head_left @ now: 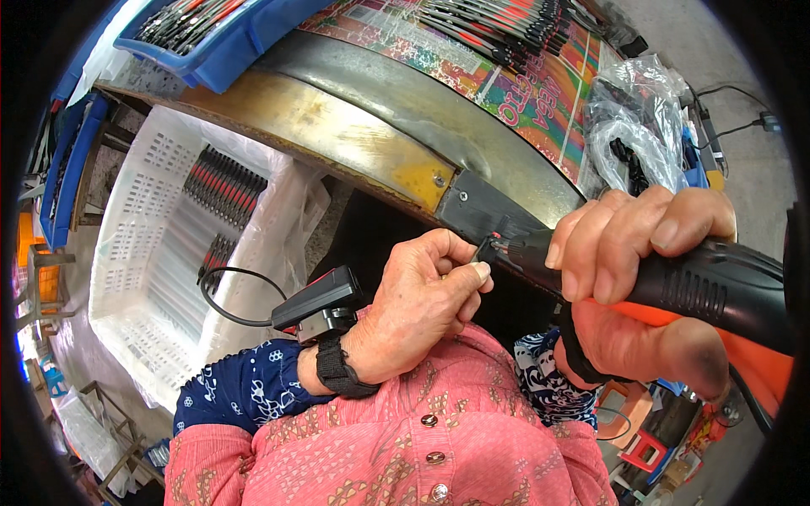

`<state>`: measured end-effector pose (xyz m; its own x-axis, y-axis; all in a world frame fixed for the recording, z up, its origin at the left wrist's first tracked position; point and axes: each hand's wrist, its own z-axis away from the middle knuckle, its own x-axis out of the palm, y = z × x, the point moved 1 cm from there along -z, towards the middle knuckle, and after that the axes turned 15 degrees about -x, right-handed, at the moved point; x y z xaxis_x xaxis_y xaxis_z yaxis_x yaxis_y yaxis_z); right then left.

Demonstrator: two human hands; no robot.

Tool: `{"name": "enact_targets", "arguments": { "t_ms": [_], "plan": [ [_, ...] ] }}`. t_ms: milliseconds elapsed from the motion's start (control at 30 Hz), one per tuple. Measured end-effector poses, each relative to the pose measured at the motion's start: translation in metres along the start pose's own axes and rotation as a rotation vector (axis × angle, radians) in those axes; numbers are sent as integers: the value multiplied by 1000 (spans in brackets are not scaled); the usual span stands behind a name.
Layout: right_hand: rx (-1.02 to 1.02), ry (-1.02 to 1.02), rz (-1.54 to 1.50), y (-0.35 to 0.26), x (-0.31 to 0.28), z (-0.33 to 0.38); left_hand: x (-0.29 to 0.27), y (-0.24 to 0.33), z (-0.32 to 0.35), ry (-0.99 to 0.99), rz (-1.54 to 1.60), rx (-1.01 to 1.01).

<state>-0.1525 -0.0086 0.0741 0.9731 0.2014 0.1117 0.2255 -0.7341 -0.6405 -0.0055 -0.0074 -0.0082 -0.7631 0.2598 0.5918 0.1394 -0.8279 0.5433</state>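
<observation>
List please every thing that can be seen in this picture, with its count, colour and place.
power tool: one, black and orange, right, in the right hand
small part: one, dark, centre, at the tool's tip
white crate: one, left, lined with plastic, holding black-and-red pieces
blue tray: one, top left, with black-and-red pieces
table edge: one, metal, curved, top centre
plastic bags: clear, top right
wrist device: one, black, on the left wrist
left hand: pinching the small part
right hand: gripping the power tool
</observation>
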Motion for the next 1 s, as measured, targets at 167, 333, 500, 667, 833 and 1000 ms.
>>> {"name": "enact_targets", "arguments": {
  "t_ms": [167,333,500,667,833,1000],
  "plan": [
    [4,-1,1,1,2,-1,1,0,0,21,-19,4],
    [7,-5,2,4,4,-2,0,1,1,11,10,-1],
    [14,-11,1,8,5,-4,1,3,1,26,3,-2],
    [26,-11,10,9,7,-6,1,5,2,26,27,-16],
    [32,-9,23,11,7,-8,1,5,3,32,28,-7],
    [51,-8,43,10,10,-9,1,6,4,42,17,-21]
  ]
}}
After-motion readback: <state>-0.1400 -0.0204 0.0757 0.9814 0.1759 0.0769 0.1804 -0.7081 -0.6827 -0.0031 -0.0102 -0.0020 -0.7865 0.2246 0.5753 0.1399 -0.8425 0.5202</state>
